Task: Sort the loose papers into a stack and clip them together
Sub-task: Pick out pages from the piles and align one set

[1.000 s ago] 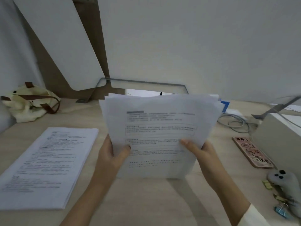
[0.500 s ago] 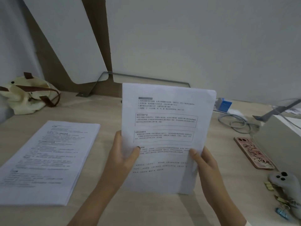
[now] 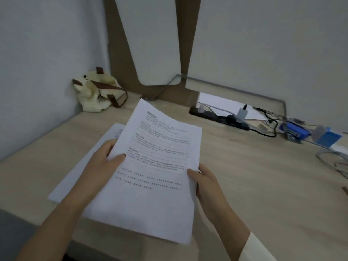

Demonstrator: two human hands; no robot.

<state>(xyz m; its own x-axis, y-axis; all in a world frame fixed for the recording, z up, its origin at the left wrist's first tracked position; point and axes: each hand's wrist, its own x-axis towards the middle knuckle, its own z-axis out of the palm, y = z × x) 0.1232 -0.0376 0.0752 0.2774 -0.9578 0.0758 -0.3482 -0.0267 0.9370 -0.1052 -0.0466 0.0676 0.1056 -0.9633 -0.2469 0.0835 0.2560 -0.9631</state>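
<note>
Since half a second ago the sheaf of papers (image 3: 160, 172) has tipped back from upright to almost flat, and it's now over the other paper stack (image 3: 82, 170) lying on the desk (image 3: 254, 185). Left hand (image 3: 105, 162) grips its left edge, thumb on top, fingers curled underneath. Right hand (image 3: 206, 182) pinches the right edge the same way. Both forearms angle inward.
</note>
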